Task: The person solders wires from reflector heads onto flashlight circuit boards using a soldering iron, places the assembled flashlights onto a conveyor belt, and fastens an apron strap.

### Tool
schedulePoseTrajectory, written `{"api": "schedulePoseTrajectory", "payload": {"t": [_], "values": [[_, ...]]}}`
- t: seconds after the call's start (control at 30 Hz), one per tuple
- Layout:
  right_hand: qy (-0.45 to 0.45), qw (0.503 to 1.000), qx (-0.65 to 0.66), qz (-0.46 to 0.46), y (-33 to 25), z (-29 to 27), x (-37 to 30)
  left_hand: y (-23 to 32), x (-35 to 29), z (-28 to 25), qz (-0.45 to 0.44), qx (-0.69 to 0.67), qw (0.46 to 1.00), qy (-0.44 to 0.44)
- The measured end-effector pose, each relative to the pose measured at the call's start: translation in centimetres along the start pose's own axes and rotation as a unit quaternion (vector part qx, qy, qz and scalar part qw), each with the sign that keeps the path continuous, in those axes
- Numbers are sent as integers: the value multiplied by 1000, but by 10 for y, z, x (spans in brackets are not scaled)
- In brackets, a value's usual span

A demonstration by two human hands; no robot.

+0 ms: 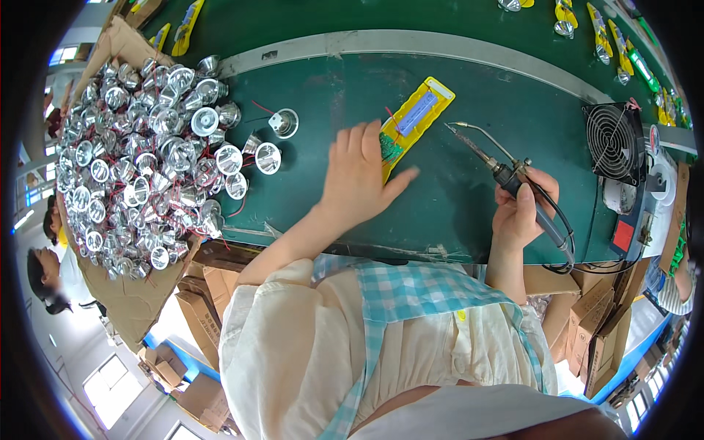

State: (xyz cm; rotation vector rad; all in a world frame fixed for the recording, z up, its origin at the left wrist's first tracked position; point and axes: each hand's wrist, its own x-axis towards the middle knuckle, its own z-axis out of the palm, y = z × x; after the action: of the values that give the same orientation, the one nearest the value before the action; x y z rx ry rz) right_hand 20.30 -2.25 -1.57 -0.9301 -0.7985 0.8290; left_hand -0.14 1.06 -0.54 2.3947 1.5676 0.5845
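Note:
My right hand (522, 209) grips a soldering iron (506, 176), whose thin curved metal tube runs alongside its tip. The tip points up and left, apart from a yellow plastic housing (438, 92). This housing lies tilted on the green bench and holds a blue-violet battery (416, 114) and a green circuit board (390, 149). My left hand (358, 172) is over the housing's lower left side, fingers side by side and thumb stretched away. It partly covers the board and the housing's lower end; nothing shows in its grasp.
A heap of silver reflector cups (169, 147) with red wires fills cardboard at the left. A few loose cups, one a reflector (284, 123), lie beside it. At the right stands a black fan (614, 143). Beyond a metal rail (411, 42) are more yellow housings (600, 33).

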Motion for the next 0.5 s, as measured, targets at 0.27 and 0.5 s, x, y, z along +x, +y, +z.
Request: {"api": "schedulePoseTrajectory", "payload": {"t": [0.27,0.5], "values": [[-4,1000,11,-6,-1,0,-6,-122,33,-64,-223,391,893,19],[-19,1000,-16,9,-1,-2,-10,-137,37,-50,-151,2,988,17]]}}
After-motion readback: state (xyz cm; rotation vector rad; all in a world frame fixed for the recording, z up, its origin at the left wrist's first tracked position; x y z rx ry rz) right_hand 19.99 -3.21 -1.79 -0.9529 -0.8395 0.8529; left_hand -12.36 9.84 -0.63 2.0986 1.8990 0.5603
